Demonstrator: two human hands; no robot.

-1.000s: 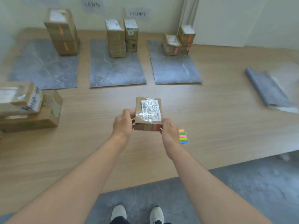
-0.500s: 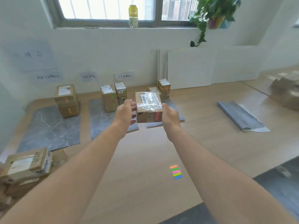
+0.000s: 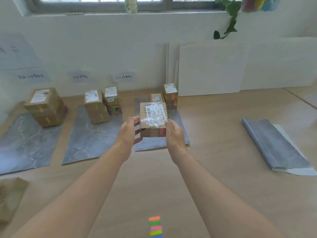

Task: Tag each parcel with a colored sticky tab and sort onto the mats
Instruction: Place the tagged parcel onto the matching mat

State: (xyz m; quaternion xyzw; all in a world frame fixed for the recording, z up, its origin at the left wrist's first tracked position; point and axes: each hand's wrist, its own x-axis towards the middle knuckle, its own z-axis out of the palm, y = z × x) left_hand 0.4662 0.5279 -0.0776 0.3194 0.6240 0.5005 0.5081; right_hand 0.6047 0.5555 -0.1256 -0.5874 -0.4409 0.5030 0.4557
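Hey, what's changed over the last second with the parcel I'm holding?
The left hand and right hand carried the pink-tagged parcel forward, away from the sticky tab pad and toward the right mat. Neither hand let go. The sorted stacks and the pad stayed put.

Parcel (image 3: 153, 119) with pink tab (image 3: 161, 131), held off the table (image 3: 214, 134) by both hands.
Left hand (image 3: 127, 133) grips its left side, right hand (image 3: 174, 134) its right. Behind: left mat (image 3: 25, 143) with orange-tabbed stack (image 3: 45, 107); middle mat (image 3: 89, 140) with green-tabbed stacks (image 3: 101, 105); right mat (image 3: 181, 133) with pink-tabbed stack (image 3: 169, 96). Tab pad (image 3: 155, 226) at near edge; rolled mat (image 3: 272, 145) at right.
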